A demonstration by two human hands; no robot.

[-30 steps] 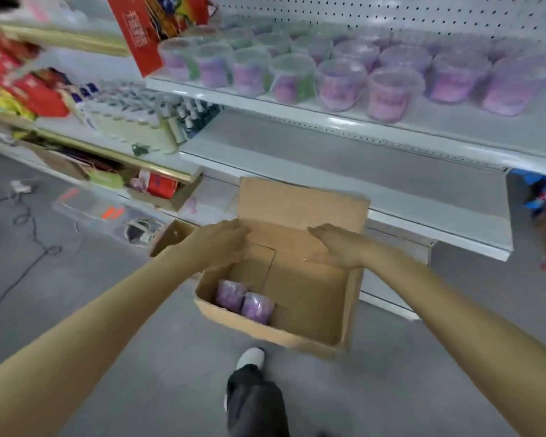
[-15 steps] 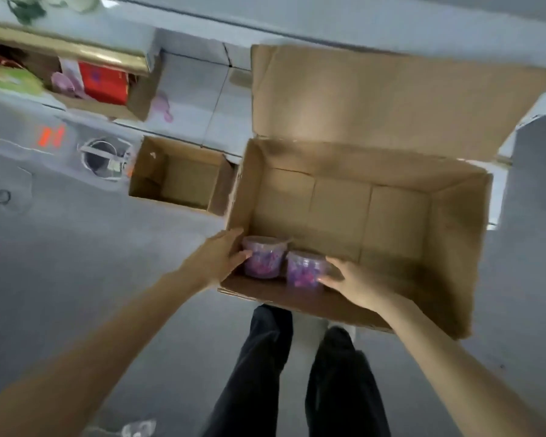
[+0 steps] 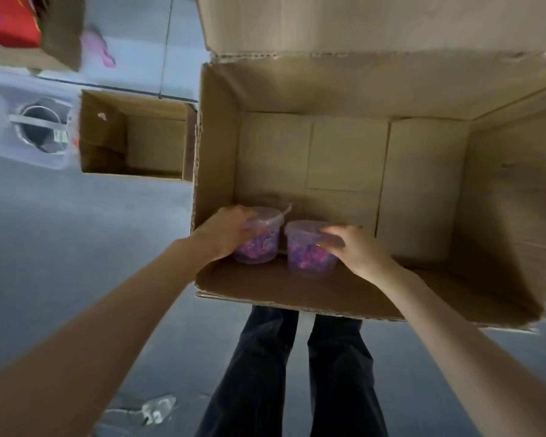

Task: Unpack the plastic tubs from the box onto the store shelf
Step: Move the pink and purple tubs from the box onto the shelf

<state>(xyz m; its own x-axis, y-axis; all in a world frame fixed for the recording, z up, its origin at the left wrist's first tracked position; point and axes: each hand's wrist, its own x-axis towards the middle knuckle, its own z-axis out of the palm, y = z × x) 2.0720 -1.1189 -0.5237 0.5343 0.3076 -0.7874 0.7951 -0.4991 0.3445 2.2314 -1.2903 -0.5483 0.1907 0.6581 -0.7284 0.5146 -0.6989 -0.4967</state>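
Observation:
An open cardboard box (image 3: 423,190) stands on the floor in front of me. Two clear plastic tubs with purple and pink contents sit side by side at its near left corner. My left hand (image 3: 226,230) grips the left tub (image 3: 262,244) from its left side, fingers curled over the lid's edge. My right hand (image 3: 352,247) grips the right tub (image 3: 306,253) from the right, fingers over its lid. The rest of the box floor is bare cardboard. The store shelf with tubs is out of view.
A smaller open cardboard box (image 3: 136,137) stands to the left of the big one. The base of the shelving (image 3: 148,48) runs along the top left, with a clear bin (image 3: 35,127) on the grey floor. My dark trouser legs (image 3: 297,373) are below the box.
My head has dropped closer over the box. Both hands went from reaching down to the two tubs to closing around them, one tub in each hand.

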